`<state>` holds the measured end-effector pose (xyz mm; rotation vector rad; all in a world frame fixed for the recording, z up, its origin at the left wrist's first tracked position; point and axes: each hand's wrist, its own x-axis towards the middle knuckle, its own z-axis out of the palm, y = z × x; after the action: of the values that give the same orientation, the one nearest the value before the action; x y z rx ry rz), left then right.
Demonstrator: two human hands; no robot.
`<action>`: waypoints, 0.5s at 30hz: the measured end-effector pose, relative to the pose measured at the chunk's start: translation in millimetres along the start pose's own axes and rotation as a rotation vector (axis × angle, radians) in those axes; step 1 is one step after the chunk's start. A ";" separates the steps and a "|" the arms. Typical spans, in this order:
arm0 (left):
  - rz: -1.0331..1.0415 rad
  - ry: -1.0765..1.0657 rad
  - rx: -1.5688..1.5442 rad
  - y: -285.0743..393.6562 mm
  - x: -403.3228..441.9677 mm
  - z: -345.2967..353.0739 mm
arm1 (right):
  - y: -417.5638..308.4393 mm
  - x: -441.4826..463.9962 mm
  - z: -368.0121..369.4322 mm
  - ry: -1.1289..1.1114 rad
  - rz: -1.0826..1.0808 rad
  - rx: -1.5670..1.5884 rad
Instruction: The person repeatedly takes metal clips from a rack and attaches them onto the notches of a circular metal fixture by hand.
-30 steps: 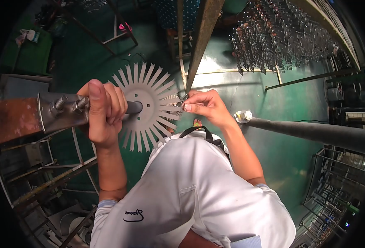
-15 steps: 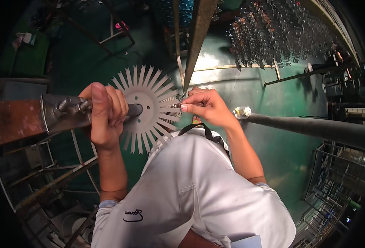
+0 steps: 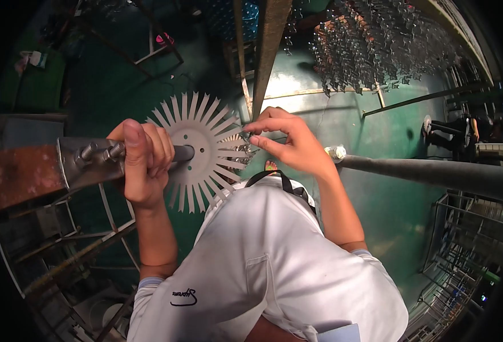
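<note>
My left hand (image 3: 144,162) is wrapped round a grey metal shaft (image 3: 184,153), beside a bracket with two bolts (image 3: 94,157). On the shaft's end sits a grey slotted disc (image 3: 199,137) with long forked fingers round its rim. My right hand (image 3: 282,139) is at the disc's right edge, its thumb and fingertips apart. Small shiny metal pieces (image 3: 243,153) show close to its fingertips, behind the disc's edge; their exact shape is hard to make out.
Many dark metal parts hang from a rack (image 3: 377,48) at the upper right. A slanting metal post (image 3: 269,51) rises beyond my hands. A grey pole (image 3: 422,168) with a clear-wrapped end stretches to the right. Metal frames (image 3: 74,245) stand lower left.
My right hand's thumb and fingertips have moved apart from their pinch, and the fingers have risen slightly. The left hand keeps its grip. A dark shape with a pale disc has come into view at right.
</note>
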<state>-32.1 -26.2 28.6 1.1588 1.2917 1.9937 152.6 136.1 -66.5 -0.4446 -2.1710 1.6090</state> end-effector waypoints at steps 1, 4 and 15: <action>0.005 0.004 0.000 -0.1 0.2 0.3 | 4.5 2.2 0.4 -0.033 -0.006 0.016; -0.003 0.081 -0.069 -2.9 -1.8 1.5 | 4.9 6.6 -8.3 -0.111 -0.053 -0.031; 0.003 0.121 -0.065 -9.2 -8.5 -2.0 | -24.2 77.4 -176.4 1.023 -0.218 -0.188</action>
<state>-29.7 -29.7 16.6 1.0243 1.2735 2.1210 172.1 312.7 11.9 -0.8240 -1.4856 0.7624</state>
